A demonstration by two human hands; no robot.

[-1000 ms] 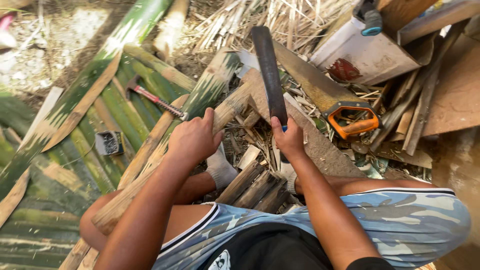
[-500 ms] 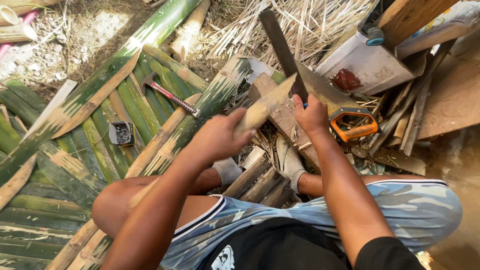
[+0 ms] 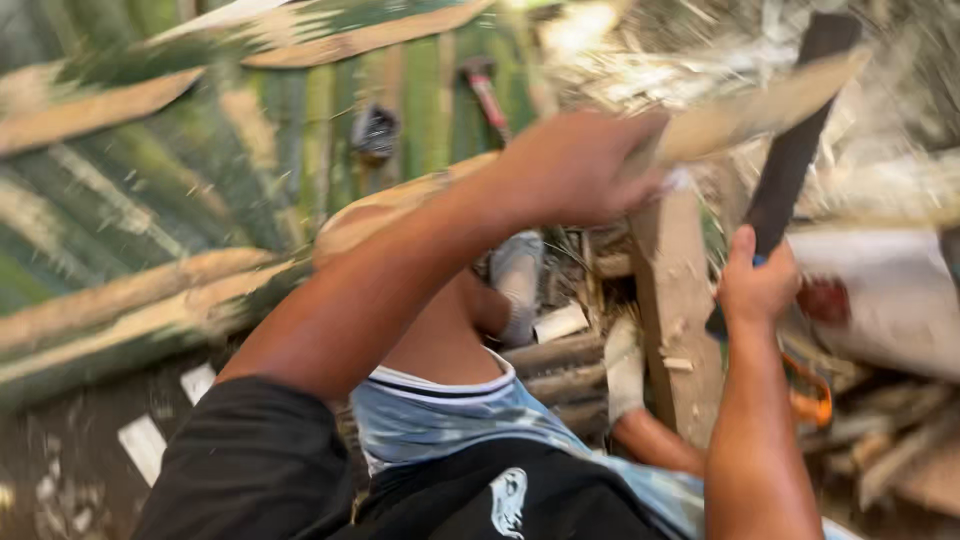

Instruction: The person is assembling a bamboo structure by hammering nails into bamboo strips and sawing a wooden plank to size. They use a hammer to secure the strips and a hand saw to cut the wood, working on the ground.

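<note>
My left hand (image 3: 575,165) grips a pale split bamboo strip (image 3: 750,105) that runs up to the right. My right hand (image 3: 757,285) holds the handle of a dark machete (image 3: 795,140), its blade rising upright beside the strip. Under both stands a wooden block (image 3: 675,300). My knees, blue patterned shorts and white socks show below the hands. The picture is blurred by motion.
Green split bamboo slats (image 3: 150,210) cover the ground at left. A hammer (image 3: 485,90) and a small dark object (image 3: 375,130) lie on them. A white box (image 3: 890,290) and an orange-handled saw (image 3: 810,400) sit at right, among wood scraps.
The view has swung and closed in on my hands. The bamboo strip and machete have risen higher in view, and the machete blade stands more upright.
</note>
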